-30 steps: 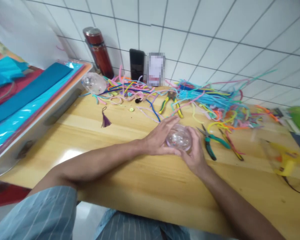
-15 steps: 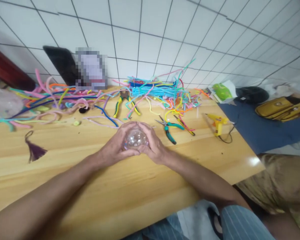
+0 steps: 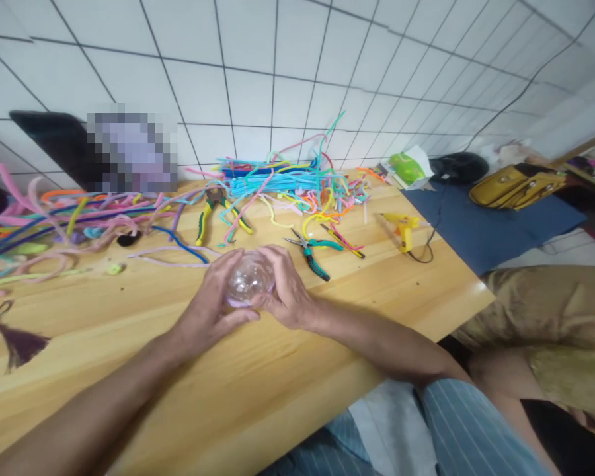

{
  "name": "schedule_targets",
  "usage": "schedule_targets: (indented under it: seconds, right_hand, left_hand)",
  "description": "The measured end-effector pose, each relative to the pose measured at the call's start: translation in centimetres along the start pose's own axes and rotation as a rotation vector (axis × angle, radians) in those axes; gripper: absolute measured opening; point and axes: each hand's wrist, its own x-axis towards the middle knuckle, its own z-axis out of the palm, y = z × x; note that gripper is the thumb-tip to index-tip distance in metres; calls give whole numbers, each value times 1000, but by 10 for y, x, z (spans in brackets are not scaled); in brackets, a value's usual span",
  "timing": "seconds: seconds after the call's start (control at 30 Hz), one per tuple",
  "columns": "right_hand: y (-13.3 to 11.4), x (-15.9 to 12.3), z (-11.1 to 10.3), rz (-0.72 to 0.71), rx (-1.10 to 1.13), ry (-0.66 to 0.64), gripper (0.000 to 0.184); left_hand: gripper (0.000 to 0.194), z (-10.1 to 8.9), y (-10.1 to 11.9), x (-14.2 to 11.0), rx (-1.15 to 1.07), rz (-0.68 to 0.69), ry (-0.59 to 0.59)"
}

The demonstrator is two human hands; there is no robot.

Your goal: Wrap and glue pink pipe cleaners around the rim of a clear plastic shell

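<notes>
A clear round ball [image 3: 249,277] with a shiny, see-through surface is cupped between my two hands at the middle of the wooden table [image 3: 218,396]. My left hand [image 3: 211,297] curves round its left side, thumb along the near edge. From the right, my right hand [image 3: 288,291] wraps it, with the thumb at the front. Some purple shows low in the ball, too blurred to make out. Teal-handled needle-nose pliers [image 3: 312,252] lie just beyond my right hand. Yellow-green handled pliers [image 3: 221,210] rest farther back.
Colourful pipe cleaners [image 3: 272,182] are heaped along the tiled wall. A yellow glue gun [image 3: 405,228] lies at the right, a purple tassel [image 3: 22,344] at the left. A dark flat panel [image 3: 54,145] leans on the wall. Another person's leg [image 3: 540,304] is at the right.
The view has swung to the right, so the table things sit farther left. The ball stays between my hands; its near left side shows more, with my left thumb and right thumb farther apart.
</notes>
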Motion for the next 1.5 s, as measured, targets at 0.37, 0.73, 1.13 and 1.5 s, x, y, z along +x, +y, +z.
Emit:
schedule_targets:
  seconds: [0.37,0.73,1.13,1.5]
  right_hand:
    - [8,7,-2,-100,127,-93,81]
    - [-3,4,-2,-28,35,13,89]
    - [7,4,-3,-49,170,-100,85]
    - [6,1,0,-16,94,16,101]
  left_hand:
    - [84,-4,-8,5,-105,35,-96]
    - [92,1,-3,3,-41,42,-4]
    - [87,-5,-5,1,-120,-34,-113]
    - [94,0,-6,-5,-49,-12,-32]
